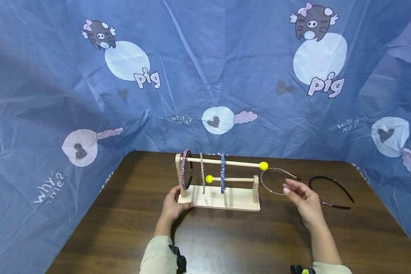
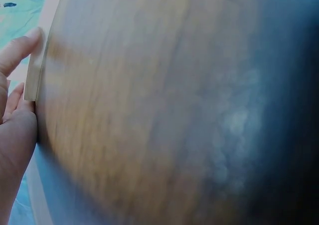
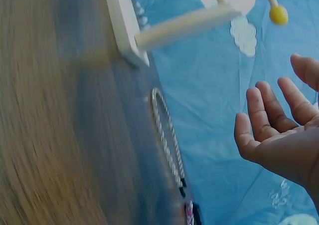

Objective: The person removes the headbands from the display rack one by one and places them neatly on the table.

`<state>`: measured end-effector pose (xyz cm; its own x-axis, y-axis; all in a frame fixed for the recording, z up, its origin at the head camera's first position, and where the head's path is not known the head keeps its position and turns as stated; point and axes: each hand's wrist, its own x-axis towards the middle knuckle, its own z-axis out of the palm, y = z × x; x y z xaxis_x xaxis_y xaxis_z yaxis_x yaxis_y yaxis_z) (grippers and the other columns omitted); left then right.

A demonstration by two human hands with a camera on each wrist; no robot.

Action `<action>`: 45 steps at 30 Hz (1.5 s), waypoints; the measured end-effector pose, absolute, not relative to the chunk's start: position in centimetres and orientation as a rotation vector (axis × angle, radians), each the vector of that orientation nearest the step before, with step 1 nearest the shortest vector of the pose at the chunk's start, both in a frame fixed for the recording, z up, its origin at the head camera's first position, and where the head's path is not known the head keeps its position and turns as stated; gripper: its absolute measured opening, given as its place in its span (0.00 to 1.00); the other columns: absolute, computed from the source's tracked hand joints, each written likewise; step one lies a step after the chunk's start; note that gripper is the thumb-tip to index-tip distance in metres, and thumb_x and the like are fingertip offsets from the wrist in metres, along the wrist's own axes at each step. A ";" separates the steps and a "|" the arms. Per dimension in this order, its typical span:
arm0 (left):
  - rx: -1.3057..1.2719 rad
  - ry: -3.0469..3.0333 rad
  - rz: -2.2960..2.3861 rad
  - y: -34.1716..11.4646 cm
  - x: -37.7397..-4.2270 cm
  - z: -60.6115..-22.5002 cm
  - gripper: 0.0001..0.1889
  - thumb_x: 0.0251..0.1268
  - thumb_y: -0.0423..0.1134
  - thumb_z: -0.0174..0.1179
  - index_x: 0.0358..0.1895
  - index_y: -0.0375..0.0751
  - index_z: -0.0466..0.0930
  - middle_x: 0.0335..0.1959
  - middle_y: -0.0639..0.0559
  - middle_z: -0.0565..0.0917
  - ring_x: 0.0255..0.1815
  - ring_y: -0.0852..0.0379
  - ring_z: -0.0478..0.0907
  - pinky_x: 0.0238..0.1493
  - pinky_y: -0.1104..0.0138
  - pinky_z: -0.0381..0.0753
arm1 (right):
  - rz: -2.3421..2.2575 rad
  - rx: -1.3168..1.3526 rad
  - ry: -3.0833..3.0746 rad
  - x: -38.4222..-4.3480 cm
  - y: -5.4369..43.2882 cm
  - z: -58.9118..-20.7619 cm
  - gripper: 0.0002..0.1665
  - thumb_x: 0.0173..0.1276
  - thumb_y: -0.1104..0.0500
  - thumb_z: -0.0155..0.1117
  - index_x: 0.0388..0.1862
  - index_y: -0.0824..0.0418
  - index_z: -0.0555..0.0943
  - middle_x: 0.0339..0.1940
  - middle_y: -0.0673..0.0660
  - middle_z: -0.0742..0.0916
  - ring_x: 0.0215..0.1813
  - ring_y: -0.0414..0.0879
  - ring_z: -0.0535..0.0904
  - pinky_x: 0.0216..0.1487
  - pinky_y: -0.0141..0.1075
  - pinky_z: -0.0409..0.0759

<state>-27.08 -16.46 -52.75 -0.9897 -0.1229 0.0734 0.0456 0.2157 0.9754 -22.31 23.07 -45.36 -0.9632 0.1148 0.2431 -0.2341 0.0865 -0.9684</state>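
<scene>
My left hand (image 1: 172, 205) grips the left end of a pale wooden headband stand (image 1: 226, 199), thumb along the front of its base and fingers behind; the left wrist view shows the thumb on the base's edge. Three headbands hang on its upper rod: a pink glittery one (image 1: 183, 171) at the left post, a beige braided one (image 1: 202, 173), and a blue glittery one (image 1: 222, 173). My right hand (image 1: 306, 201) is beside a braided headband (image 3: 161, 132) lying on the table; in the right wrist view its fingers are loosely spread and hold nothing.
A dark headband with pink glitter (image 1: 339, 207) lies on the brown wooden table (image 1: 226, 243), right of my right hand. Yellow balls cap the upper rod (image 1: 263, 166) and the lower rod (image 1: 209, 179). A blue printed cloth (image 1: 191, 91) surrounds the table's back and sides.
</scene>
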 end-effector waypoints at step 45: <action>0.059 -2.341 -1.900 -16.7 -27.0 -52.8 0.39 0.31 0.16 0.70 0.58 0.26 0.68 0.56 0.31 0.73 0.54 0.40 0.71 0.52 0.57 0.73 | 2.243 0.540 -2.061 -24.6 8.3 -45.1 0.25 0.58 0.71 0.64 0.55 0.74 0.71 0.47 0.68 0.80 0.50 0.55 0.75 0.51 0.35 0.74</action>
